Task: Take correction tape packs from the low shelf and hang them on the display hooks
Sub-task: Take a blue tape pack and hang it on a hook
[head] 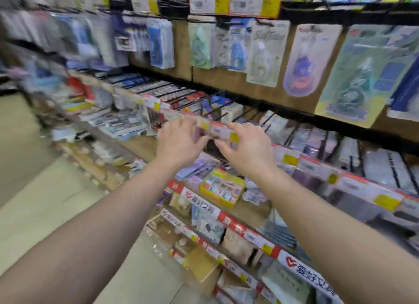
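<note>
While blurred, both hands (fingers curled) touch a pack.

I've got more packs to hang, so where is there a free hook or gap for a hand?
The bare black hooks above the two hands look free, bordered by red-tagged packs on the left and a white box on the right. The brown backboard between hanging packs is bare. The low shelf is crowded.

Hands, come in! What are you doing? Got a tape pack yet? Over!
Left hand and right hand both up at the price-tag rail, fingers curled. Too blurry to tell any pack held. Hanging packs above, untouched.
</note>
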`<action>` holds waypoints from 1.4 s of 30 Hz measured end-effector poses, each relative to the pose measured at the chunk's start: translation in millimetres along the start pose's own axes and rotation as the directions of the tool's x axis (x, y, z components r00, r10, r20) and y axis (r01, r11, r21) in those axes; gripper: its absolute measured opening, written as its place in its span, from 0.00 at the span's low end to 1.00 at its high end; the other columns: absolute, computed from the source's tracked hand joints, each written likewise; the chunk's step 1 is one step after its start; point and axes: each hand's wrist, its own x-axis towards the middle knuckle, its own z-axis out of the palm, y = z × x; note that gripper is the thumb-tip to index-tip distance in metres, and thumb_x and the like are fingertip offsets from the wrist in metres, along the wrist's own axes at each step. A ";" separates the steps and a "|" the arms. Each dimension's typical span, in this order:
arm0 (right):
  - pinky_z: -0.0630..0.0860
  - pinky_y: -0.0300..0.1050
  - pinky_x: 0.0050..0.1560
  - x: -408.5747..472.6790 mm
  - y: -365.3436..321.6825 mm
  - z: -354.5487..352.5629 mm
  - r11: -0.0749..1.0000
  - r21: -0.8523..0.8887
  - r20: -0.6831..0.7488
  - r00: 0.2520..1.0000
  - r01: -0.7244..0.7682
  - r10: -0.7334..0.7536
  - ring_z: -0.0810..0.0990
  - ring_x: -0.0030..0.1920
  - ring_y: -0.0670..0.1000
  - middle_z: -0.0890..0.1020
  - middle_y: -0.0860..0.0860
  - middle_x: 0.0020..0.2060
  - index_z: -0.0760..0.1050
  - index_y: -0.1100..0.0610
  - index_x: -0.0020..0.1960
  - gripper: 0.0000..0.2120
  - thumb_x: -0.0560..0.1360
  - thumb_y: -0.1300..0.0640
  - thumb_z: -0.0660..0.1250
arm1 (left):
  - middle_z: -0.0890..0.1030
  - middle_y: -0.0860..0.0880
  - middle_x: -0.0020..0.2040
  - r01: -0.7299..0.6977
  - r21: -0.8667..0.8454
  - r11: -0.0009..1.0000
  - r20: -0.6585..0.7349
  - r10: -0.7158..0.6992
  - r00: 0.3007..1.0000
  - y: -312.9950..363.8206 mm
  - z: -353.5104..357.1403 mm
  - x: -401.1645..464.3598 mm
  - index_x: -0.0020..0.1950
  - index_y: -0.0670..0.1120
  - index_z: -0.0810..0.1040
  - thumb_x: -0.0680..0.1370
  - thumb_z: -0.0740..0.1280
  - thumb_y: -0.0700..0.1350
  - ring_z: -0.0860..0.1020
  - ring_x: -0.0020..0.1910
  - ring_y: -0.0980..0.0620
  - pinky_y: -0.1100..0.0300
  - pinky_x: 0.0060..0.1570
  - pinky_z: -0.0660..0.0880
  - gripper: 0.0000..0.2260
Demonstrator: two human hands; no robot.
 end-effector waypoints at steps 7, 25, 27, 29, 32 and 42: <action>0.74 0.51 0.61 -3.6 -35.2 74.4 0.989 0.132 0.291 0.957 -0.063 0.022 0.74 0.65 0.56 0.78 0.53 0.63 0.70 0.50 0.72 0.25 0.78 0.42 0.64 | 0.76 0.42 0.68 0.185 0.028 0.982 0.171 -0.187 0.967 -87.3 15.9 -6.6 0.73 0.51 0.71 0.78 0.63 0.63 0.70 0.67 0.37 0.47 0.66 0.67 0.27; 0.70 0.40 0.41 53.3 -41.6 251.2 0.594 0.027 0.531 0.515 -0.804 0.673 0.77 0.49 0.53 0.78 0.52 0.63 0.67 0.52 0.74 0.21 0.82 0.52 0.60 | 0.70 0.44 0.74 0.168 -0.161 0.972 0.736 0.005 0.677 -200.6 170.8 115.1 0.76 0.45 0.66 0.77 0.65 0.65 0.71 0.70 0.41 0.49 0.65 0.71 0.35; 0.75 0.44 0.47 56.8 -41.6 263.2 0.539 0.039 0.516 0.479 -0.841 0.710 0.79 0.51 0.55 0.79 0.56 0.63 0.69 0.54 0.72 0.20 0.82 0.52 0.60 | 0.71 0.43 0.72 0.217 -0.186 0.958 0.767 0.004 0.641 -199.1 182.7 124.6 0.75 0.44 0.66 0.76 0.66 0.65 0.72 0.68 0.41 0.50 0.62 0.72 0.35; 0.77 0.47 0.52 60.6 -40.3 273.0 0.500 0.044 0.515 0.448 -0.865 0.730 0.79 0.55 0.58 0.79 0.58 0.63 0.70 0.56 0.71 0.18 0.82 0.53 0.59 | 0.71 0.42 0.72 0.267 -0.205 0.942 0.795 0.002 0.606 -197.1 194.3 131.0 0.74 0.42 0.67 0.77 0.67 0.63 0.73 0.67 0.41 0.52 0.59 0.72 0.34; 0.75 0.44 0.51 65.4 -38.4 286.1 0.398 0.069 0.546 0.369 -0.915 0.752 0.79 0.58 0.58 0.77 0.57 0.65 0.70 0.57 0.71 0.18 0.83 0.55 0.58 | 0.72 0.41 0.72 0.337 -0.201 0.920 0.839 -0.017 0.544 -196.1 210.0 134.0 0.75 0.40 0.65 0.76 0.67 0.63 0.74 0.66 0.40 0.50 0.61 0.73 0.37; 0.80 0.58 0.55 76.5 -34.6 321.1 0.110 0.210 0.543 0.209 -0.972 0.813 0.83 0.51 0.61 0.84 0.57 0.52 0.72 0.50 0.54 0.07 0.80 0.55 0.56 | 0.80 0.46 0.61 0.410 -0.275 0.870 0.860 0.032 0.509 -212.4 229.9 145.5 0.65 0.45 0.76 0.64 0.71 0.72 0.80 0.57 0.43 0.48 0.57 0.78 0.40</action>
